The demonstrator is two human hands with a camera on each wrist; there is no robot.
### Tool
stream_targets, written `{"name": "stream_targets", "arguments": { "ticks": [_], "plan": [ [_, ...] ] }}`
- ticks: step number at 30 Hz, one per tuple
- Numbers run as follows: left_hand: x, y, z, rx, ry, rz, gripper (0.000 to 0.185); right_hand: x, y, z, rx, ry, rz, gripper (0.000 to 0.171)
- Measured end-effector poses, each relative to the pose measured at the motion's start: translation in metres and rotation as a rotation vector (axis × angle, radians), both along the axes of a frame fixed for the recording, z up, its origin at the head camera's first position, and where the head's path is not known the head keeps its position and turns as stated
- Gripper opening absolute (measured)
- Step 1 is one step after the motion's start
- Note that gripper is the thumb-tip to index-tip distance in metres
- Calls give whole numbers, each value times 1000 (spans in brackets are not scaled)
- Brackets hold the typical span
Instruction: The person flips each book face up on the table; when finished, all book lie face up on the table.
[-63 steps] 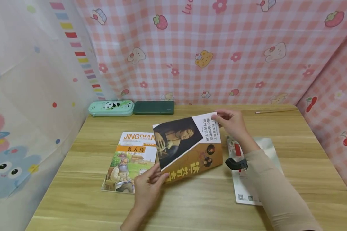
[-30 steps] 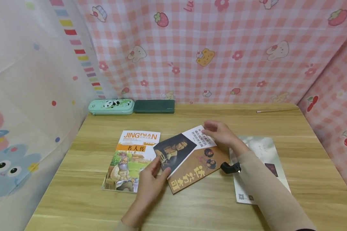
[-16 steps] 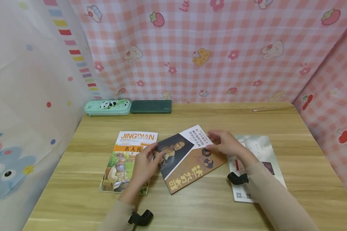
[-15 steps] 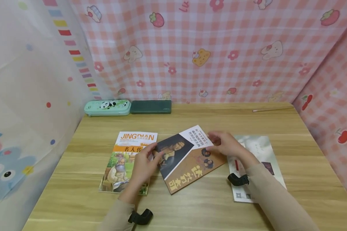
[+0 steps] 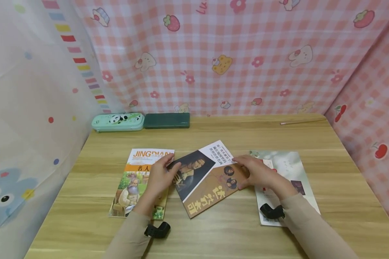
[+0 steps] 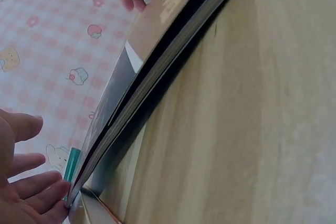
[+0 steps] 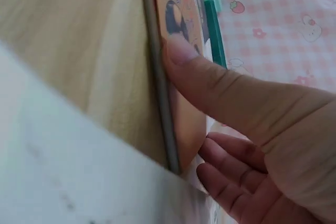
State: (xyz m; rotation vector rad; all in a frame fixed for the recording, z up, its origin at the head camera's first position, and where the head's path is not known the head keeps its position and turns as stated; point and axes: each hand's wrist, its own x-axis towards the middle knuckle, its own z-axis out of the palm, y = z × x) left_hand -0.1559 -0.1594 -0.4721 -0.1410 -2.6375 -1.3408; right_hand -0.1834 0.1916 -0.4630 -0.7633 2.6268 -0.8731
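Between the two hands, a book (image 5: 210,180) with a dark painting and a brown band on its cover lies slanted on the wooden table. At its upper left edge is my left hand (image 5: 160,176), fingertips touching the book's corner and thumb held apart in the left wrist view. My right hand (image 5: 257,174) spans the book's right end. In the right wrist view its thumb (image 7: 184,53) rests on the brown cover while the relaxed fingers lie beside the far edge. Under the left hand is an orange-and-white book (image 5: 129,194); a pale green-white book (image 5: 286,165) lies beneath the right forearm.
A mint panda pencil case (image 5: 118,122) and a dark green case (image 5: 166,120) stand side by side at the table's back left. A pencil (image 5: 301,122) lies at the back right. Patterned cloth (image 5: 194,86) closes off the back and sides.
The brown book, earlier held up tilted in both hands, has come down onto the table. The left hand has shifted up along its left edge; the right hand has slid down around its right end.
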Motion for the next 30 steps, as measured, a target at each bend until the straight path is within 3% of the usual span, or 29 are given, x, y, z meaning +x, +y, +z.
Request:
{"name": "stream_targets", "arguments": {
  "ticks": [5,11,17,22,26,30],
  "plan": [
    [3,-1,0,-80,-19,-44,49,0,-1,2,26,33,20,91],
    [16,-1,3,-185,-51,-75,51,-6,3,6,37,98,5,75],
    [29,1,10,-176,-168,-154,53,-9,7,5,34,156,-75,68],
    [38,5,14,-154,-220,-218,54,-16,8,3,-14,120,-88,60],
    [43,8,10,-120,-258,-241,59,-25,10,1,-48,106,-96,52],
    [49,11,3,-123,-250,-233,58,-34,11,-3,-68,120,-94,43]
  ]
}}
